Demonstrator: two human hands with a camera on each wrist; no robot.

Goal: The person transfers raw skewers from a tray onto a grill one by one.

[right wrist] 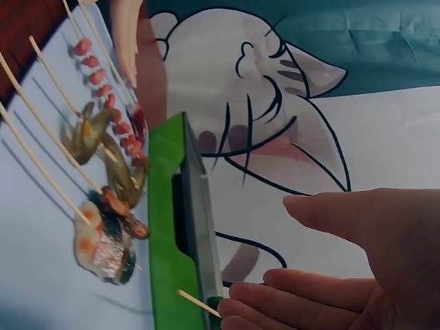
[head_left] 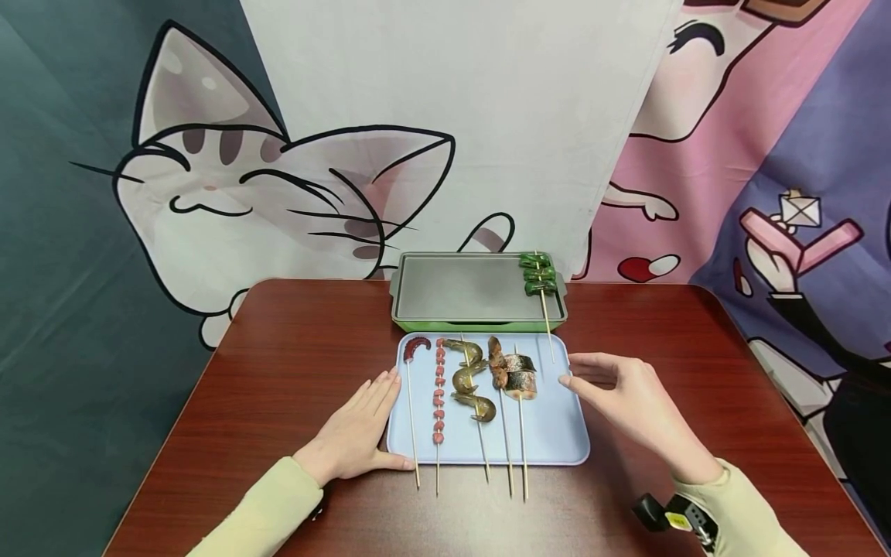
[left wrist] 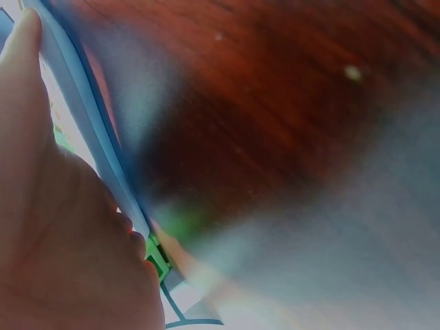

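A light blue tray (head_left: pixel 550 433) lies mid-table with several skewers on it: an octopus tentacle (head_left: pixel 415 348), small red pieces (head_left: pixel 438 394), shrimp (head_left: pixel 468 379), brown meat (head_left: pixel 497 365) and fish slices (head_left: pixel 520 375). My left hand (head_left: pixel 362 425) lies flat on the table, fingers along the tray's left edge (left wrist: pixel 89 130). My right hand (head_left: pixel 612 387) hovers over the tray's right side, fingers relaxed and holding nothing, just right of the fish (right wrist: pixel 103 244). A green pepper skewer (head_left: pixel 539 276) rests on the right of the green grill pan (head_left: pixel 480 319), its stick end (right wrist: pixel 199 302) close to my right fingers (right wrist: pixel 289 289).
The dark red wooden table (head_left: pixel 278 348) has bare areas left and right of the tray. The grill pan stands at the table's far edge, against a cartoon cat backdrop (head_left: pixel 230 193). The skewer sticks overhang the tray's near rim.
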